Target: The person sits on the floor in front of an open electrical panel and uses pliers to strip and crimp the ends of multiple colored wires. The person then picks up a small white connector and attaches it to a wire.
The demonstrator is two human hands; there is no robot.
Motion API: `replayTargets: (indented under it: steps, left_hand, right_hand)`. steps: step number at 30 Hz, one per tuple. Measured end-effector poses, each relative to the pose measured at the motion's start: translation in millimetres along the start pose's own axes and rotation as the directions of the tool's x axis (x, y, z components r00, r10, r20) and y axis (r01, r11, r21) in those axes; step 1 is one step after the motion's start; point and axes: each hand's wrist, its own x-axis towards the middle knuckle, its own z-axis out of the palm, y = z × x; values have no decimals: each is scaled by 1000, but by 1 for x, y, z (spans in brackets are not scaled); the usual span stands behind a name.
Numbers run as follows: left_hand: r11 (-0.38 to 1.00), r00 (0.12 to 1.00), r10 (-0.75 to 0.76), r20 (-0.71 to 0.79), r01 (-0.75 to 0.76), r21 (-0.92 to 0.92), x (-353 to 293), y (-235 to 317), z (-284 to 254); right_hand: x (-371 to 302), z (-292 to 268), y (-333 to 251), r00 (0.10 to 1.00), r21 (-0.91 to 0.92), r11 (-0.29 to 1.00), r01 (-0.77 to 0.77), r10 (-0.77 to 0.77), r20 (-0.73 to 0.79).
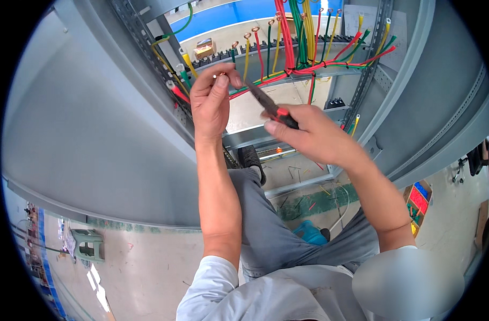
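Observation:
My left hand [211, 99] is raised inside a grey metal cabinet [94, 117], its thumb and fingers pinched on a small copper-coloured part [221, 75] at the end of a wire. My right hand [311, 134] grips a pair of long-nose pliers [268, 102] with red and black handles. The pliers' tip points up and left and reaches close to my left fingertips. Behind both hands hang red, green and yellow wires [303, 48] with copper ring terminals, bundled along a black terminal strip [308, 41].
Perforated grey rails [370, 64] run up both sides of the cabinet. My legs in grey trousers and a black shoe [251, 159] show below. Wire offcuts lie on the green floor strip [314, 200]. A green stool [88, 245] stands lower left, a box of coloured parts [417, 200] right.

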Motion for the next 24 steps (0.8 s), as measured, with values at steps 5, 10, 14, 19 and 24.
replayTargets:
  steps: [5, 10, 14, 19, 24]
  left_hand:
    - [991, 992, 71, -109, -57, 122, 8, -3, 19]
    - [926, 976, 152, -155, -86, 368, 14, -3, 31]
    - [904, 958, 221, -181, -132, 406, 19, -6, 40]
    - [874, 956, 225, -188, -113, 473, 21, -5, 45]
    - [831, 950, 239, -200, -94, 548, 21, 1, 52]
  right_hand:
    - [4, 4, 3, 813, -484, 868, 112, -360, -457]
    - [18, -6, -16, 724, -762, 647, -23, -515, -459]
    - [29, -11, -19, 690, -840, 537, -79, -579, -435]
    - [31, -16, -21, 688, -879, 458, -136, -594, -416]
    - [26, -19, -30, 685, -908, 390, -157, -619, -384]
